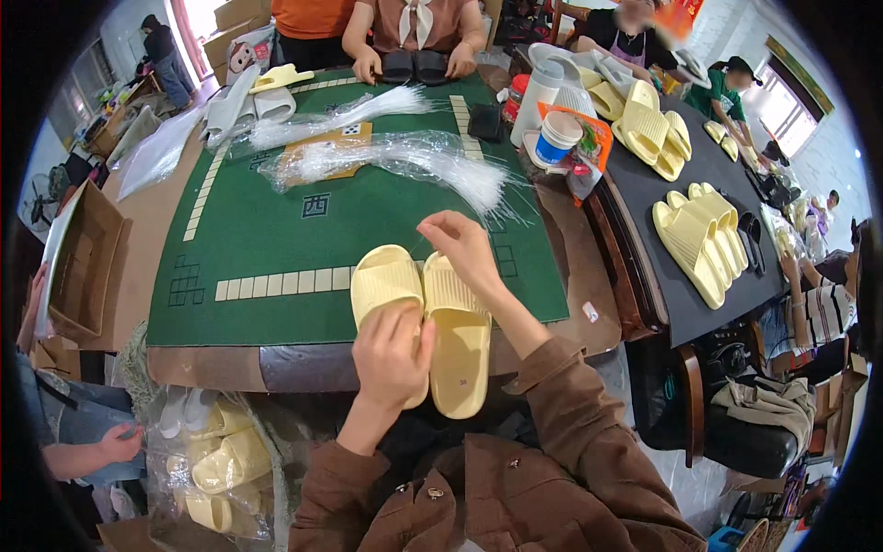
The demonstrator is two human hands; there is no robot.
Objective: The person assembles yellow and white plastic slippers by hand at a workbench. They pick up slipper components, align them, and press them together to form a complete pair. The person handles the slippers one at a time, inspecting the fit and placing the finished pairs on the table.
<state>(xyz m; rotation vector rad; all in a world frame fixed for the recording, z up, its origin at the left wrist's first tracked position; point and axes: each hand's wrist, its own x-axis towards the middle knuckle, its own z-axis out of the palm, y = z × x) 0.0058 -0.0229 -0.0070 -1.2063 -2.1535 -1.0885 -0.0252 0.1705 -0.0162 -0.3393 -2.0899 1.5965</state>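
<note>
A pair of pale yellow slide slippers lies side by side at the near edge of the green-topped table, toes away from me. Over the left slipper (386, 277), my left hand (394, 354) is closed, its curled fingers at the strap's opening. Higher up, my right hand (463, 250) pinches thumb and forefinger together above the toe of the right slipper (460, 359). A thin clear strand barely shows at those fingertips. Farther back lie two bundles of clear plastic strands (386, 164) in open clear bags, their loose ends fanned out to the right.
Opposite, a person's hands hold black slippers (414, 67). A white cup with a blue band (558, 137) stands at the table's right. More yellow slippers (704, 235) lie on the dark side table. Bagged slippers (221, 455) sit low left, below an open cardboard box (87, 258).
</note>
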